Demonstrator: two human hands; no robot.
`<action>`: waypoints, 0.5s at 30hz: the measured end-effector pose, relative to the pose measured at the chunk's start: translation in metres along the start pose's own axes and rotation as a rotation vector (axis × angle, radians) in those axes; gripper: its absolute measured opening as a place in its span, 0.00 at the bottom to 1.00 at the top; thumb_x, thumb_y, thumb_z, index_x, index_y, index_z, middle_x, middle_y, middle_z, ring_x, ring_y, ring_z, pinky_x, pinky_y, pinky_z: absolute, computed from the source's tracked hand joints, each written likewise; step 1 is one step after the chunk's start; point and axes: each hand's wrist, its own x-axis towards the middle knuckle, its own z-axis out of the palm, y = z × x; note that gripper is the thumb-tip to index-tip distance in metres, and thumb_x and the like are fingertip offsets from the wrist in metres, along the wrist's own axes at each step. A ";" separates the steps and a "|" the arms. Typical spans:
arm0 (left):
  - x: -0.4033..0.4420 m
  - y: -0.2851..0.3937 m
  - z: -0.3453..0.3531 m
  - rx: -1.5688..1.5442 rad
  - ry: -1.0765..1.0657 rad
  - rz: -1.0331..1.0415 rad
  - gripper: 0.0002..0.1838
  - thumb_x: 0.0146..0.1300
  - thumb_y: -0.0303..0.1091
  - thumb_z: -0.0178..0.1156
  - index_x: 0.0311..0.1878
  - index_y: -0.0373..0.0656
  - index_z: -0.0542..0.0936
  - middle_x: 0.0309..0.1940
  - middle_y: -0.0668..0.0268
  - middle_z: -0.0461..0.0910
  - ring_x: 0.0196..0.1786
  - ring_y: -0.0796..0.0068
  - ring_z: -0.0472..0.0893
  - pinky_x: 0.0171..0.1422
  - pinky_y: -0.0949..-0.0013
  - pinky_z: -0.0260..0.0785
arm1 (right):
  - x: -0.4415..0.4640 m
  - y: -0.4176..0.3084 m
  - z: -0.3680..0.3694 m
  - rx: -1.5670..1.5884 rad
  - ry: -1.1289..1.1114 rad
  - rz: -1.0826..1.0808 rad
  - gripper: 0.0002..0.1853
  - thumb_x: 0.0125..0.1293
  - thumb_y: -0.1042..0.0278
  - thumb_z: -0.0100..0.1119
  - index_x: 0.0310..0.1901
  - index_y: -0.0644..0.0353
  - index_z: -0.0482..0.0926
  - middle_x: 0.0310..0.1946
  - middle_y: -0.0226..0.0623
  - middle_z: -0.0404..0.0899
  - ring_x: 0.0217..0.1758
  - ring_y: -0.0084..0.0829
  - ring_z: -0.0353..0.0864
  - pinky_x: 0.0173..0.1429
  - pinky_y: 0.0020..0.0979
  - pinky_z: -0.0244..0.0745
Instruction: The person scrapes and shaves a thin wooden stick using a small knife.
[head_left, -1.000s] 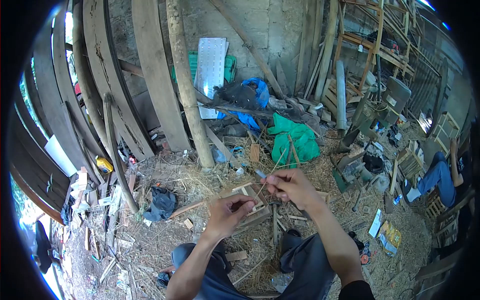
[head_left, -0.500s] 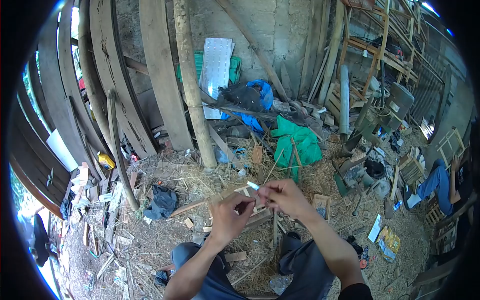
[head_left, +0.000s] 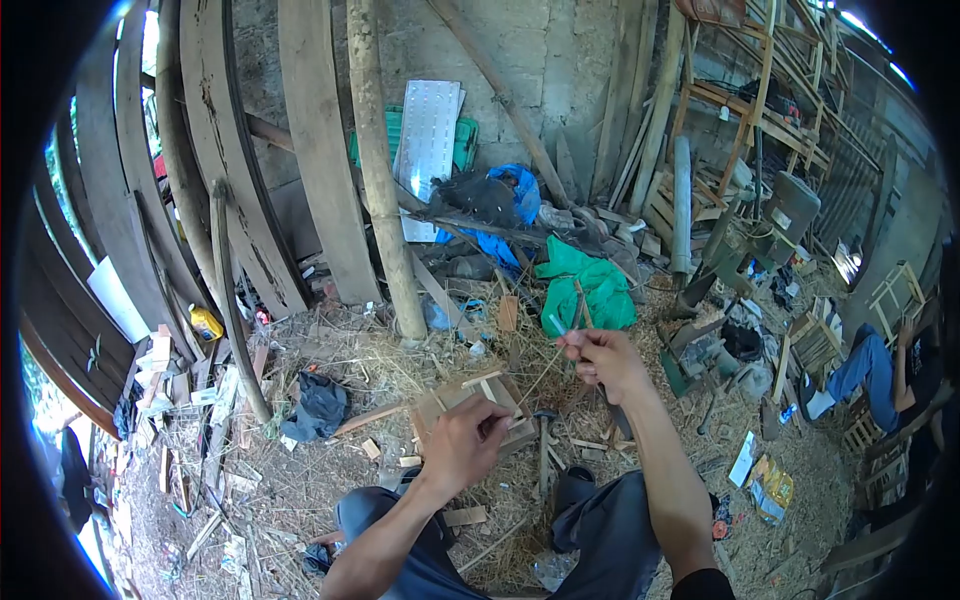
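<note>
Hands apart: right hand (head_left: 605, 364) pinches a pale tube (head_left: 558, 325) angled up-left, left hand (head_left: 464, 441), hold unclear, hovers nearer the wooden box (head_left: 429, 408).

One pale tube (head_left: 557, 324), one yellow jug (head_left: 206, 322), one yellow sack (head_left: 772, 489), one green sheet (head_left: 583, 287).

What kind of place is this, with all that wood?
Probably a rough woodworking shed: tall wooden planks stand along one side, wood offcuts litter the ground, and there's what looks like a hammer.
</note>
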 end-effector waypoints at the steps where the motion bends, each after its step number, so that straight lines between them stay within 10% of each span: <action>1: 0.001 0.000 -0.002 -0.009 0.004 0.008 0.05 0.57 0.26 0.64 0.35 0.36 0.82 0.28 0.62 0.79 0.26 0.72 0.79 0.32 0.70 0.70 | 0.003 -0.001 -0.006 0.003 -0.002 -0.004 0.10 0.70 0.68 0.53 0.41 0.67 0.79 0.25 0.24 0.72 0.17 0.11 0.58 0.19 0.17 0.48; 6: 0.000 -0.009 -0.009 -0.012 0.024 -0.073 0.05 0.55 0.24 0.65 0.35 0.37 0.82 0.26 0.63 0.80 0.27 0.78 0.78 0.33 0.73 0.70 | 0.000 -0.015 -0.044 0.028 0.310 -0.225 0.11 0.68 0.69 0.55 0.45 0.69 0.78 0.26 0.27 0.72 0.18 0.12 0.60 0.18 0.16 0.50; 11: 0.005 -0.015 0.000 -0.084 0.047 -0.182 0.05 0.57 0.26 0.66 0.36 0.36 0.82 0.28 0.64 0.82 0.30 0.80 0.80 0.37 0.75 0.71 | -0.022 -0.003 0.027 -0.133 -0.258 -0.006 0.12 0.69 0.70 0.54 0.49 0.66 0.77 0.26 0.29 0.75 0.17 0.12 0.59 0.19 0.17 0.52; 15: 0.006 -0.011 0.005 -0.170 0.023 -0.188 0.06 0.58 0.26 0.65 0.38 0.35 0.81 0.29 0.64 0.82 0.32 0.80 0.80 0.39 0.75 0.72 | -0.016 0.005 0.035 -0.011 -0.280 0.034 0.13 0.69 0.65 0.56 0.48 0.66 0.79 0.25 0.26 0.75 0.17 0.12 0.61 0.20 0.17 0.52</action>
